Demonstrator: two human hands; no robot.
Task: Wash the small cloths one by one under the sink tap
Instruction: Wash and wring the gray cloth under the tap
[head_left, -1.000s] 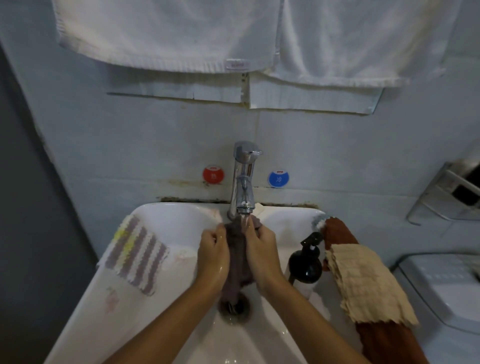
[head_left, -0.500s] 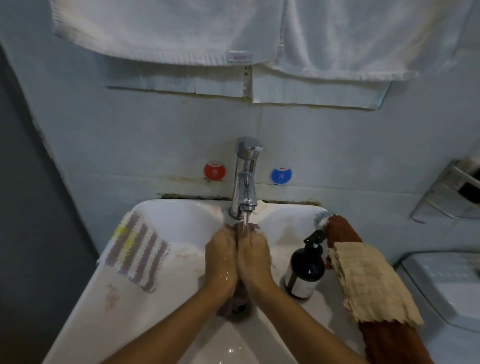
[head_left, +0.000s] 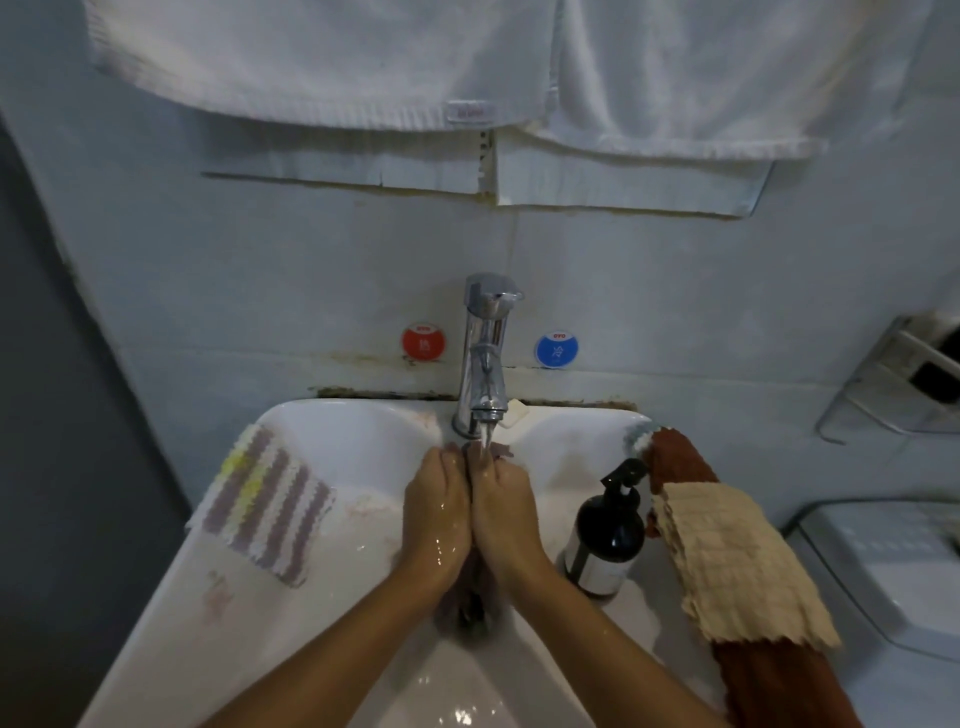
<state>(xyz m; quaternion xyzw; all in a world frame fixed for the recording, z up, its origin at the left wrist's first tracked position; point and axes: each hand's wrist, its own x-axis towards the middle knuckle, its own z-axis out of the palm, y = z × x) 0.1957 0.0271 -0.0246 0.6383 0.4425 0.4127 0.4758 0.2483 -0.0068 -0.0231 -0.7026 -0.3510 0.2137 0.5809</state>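
Left hand (head_left: 435, 512) and right hand (head_left: 503, 512) are pressed together around a greyish-purple cloth (head_left: 470, 597) under the running tap (head_left: 487, 364). The cloth hangs into the sink (head_left: 332, 426), apparently reaching the drain.

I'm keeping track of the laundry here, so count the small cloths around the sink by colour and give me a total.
Grey, held under the tap by both hands: 1
Purple and white striped, on the sink's left rim: 1
Beige, on the right rim: 1
Rust brown, under the beige one: 1
Total: 4
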